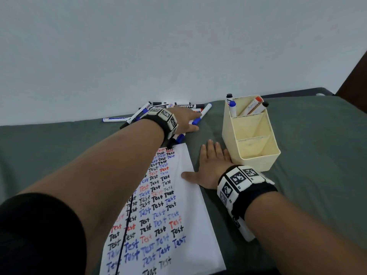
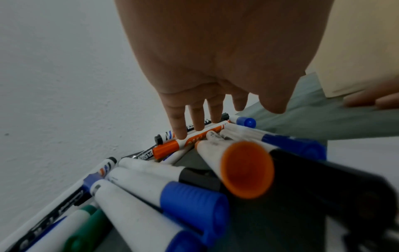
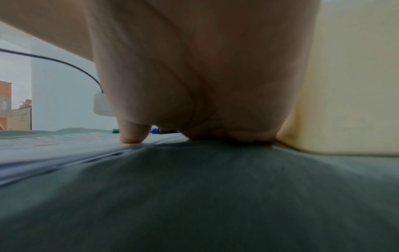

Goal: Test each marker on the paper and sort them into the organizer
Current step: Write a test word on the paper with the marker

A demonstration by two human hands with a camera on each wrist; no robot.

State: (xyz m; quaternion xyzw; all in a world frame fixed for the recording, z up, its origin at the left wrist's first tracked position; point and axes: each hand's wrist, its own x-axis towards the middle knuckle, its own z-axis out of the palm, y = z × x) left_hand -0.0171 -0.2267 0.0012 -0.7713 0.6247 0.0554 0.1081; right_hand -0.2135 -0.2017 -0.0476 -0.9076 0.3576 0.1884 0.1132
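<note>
Head view: grey-green cloth (image 1: 297, 185) covers the surface, pale wall (image 1: 178, 46) behind it. Paper (image 1: 178, 225) lies lengthwise down the middle, filled with rows of "Test" in black, blue and red. Cream organizer (image 1: 256, 161) stands on the cloth right of the paper's far end; three compartments in a row. Only the far one is filled: four markers upright or leaning, caps black, blue, orange, black. Near two compartments hold nothing visible.

Marker pile (image 1: 158, 112) sits against the wall beyond the paper's far end, loose and crossed. Caps blue, black, orange; left wrist view adds green ones.

Left hand (image 1: 186, 122) reaches over the pile, palm down, fingers extended and spread. In the left wrist view fingertips (image 2: 180, 133) touch an orange marker (image 2: 187, 143) lying crosswise near the wall; nothing is gripped.

Right hand (image 1: 212, 165) lies flat on the cloth between paper and organizer, fingers straight. Thumb (image 1: 188, 175) presses the paper's right edge. Little finger seems to touch the organizer's wall, though the angle leaves that unsure.

Black cable (image 1: 125, 235) crosses the paper's left side.
</note>
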